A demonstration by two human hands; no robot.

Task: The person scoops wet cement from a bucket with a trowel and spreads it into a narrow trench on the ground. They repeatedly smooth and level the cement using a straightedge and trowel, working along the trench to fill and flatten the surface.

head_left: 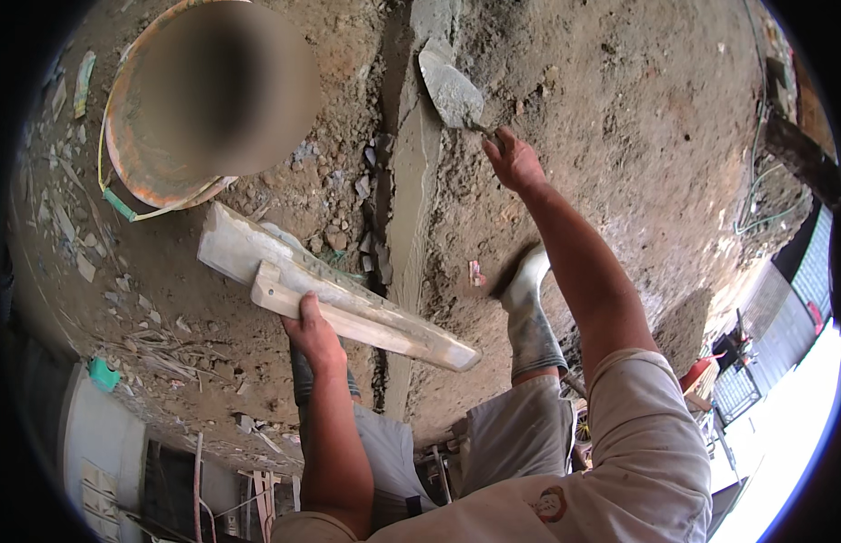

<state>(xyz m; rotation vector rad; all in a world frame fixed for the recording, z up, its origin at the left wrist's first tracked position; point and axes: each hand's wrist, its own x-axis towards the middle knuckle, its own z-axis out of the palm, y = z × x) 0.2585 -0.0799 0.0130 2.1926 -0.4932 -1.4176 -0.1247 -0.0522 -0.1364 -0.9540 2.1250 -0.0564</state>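
Note:
My right hand [515, 160] is closed round the handle of a trowel [454, 93]. Grey mortar coats the trowel's blade, which lies at the right edge of a narrow strip of wet mortar [411, 204]. In my left hand [313, 337] is a long wooden plastering float [348, 303], gripped by the wooden bar on its back. Mortar smears the float's board, and its right end reaches over the near part of the strip. My fingers under the bar are partly hidden.
An orange-rimmed bucket [135, 185] with a rope handle stands at the far left, its inside blurred. Broken stones [366, 185] line a groove left of the strip. Rough soil [610, 118] spreads to the right. My boot [529, 312] stands right of the strip.

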